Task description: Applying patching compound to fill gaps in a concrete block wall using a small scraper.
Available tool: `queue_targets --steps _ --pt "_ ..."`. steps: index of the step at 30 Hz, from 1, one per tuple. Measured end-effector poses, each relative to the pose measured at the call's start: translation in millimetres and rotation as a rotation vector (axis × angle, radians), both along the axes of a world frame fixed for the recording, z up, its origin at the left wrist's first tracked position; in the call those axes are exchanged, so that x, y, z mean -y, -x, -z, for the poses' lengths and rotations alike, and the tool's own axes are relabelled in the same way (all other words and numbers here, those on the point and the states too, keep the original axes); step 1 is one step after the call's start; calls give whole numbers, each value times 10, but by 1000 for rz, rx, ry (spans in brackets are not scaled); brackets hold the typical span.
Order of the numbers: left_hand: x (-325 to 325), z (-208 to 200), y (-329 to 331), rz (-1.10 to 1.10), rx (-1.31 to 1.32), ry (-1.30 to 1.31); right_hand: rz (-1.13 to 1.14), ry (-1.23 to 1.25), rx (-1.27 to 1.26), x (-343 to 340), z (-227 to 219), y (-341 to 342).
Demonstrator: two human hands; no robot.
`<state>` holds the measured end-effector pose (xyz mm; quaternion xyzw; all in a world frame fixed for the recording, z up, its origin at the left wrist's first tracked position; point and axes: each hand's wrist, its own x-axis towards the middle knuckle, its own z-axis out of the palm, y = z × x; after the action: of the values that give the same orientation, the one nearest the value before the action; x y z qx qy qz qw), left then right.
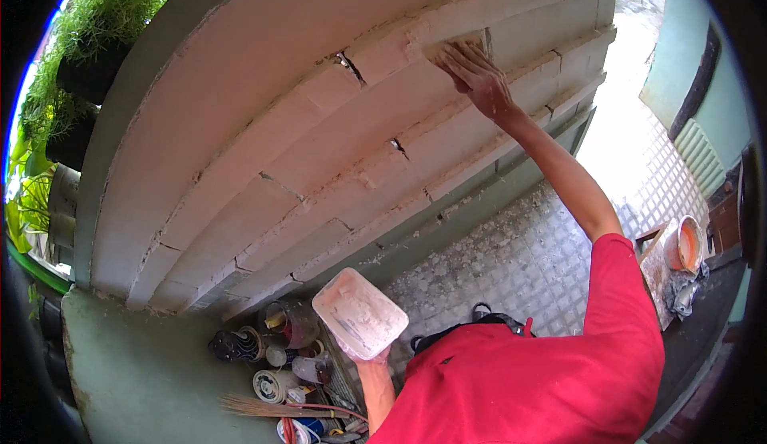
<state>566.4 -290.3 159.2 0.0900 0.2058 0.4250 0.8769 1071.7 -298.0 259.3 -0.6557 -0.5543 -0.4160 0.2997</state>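
Observation:
My left hand [374, 354] holds a shallow white plastic tub [342, 284] from below, its fingers mostly hidden under it. Pale pinkish filler paste [361, 314] coats the inside of the tub. Up and to the right, my right hand [479, 76] presses a flat tan piece [444, 47] against the wall; whether it is a scraper or a pad I cannot tell. The pale wall [319, 152] has long raised horizontal bands, with cracks and dark gaps [350, 67] along them.
Cans, tubs and a broom [260, 406] crowd the lower left beside the wall. A tiled floor [487, 260] runs along the wall's foot. An orange-lined bucket [685, 244] stands on a small table [657, 284] at right. Potted plants [112, 12] line the left.

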Motion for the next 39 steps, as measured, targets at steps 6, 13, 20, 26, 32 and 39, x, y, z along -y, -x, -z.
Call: queue_targets --steps 6,13,20,26,32,39 --pt "79 -36 -28 28 -34 -27 7 -136 -62 -286 -308 69" --pt "53 62 8 4 -17 -2 -211 -162 -283 -43 -91 127" --pt "-19 76 -18 29 -14 -13 45 -262 -811 -127 -284 -279" --pt "-51 131 10 12 10 -1 -18 -259 -785 -534 -101 157" --pt "-79 221 -26 105 -5 -211 -94 -244 -856 -774 -108 686" --pt "-27 258 -14 70 7 -55 -240 -167 -1004 -813 -84 720"
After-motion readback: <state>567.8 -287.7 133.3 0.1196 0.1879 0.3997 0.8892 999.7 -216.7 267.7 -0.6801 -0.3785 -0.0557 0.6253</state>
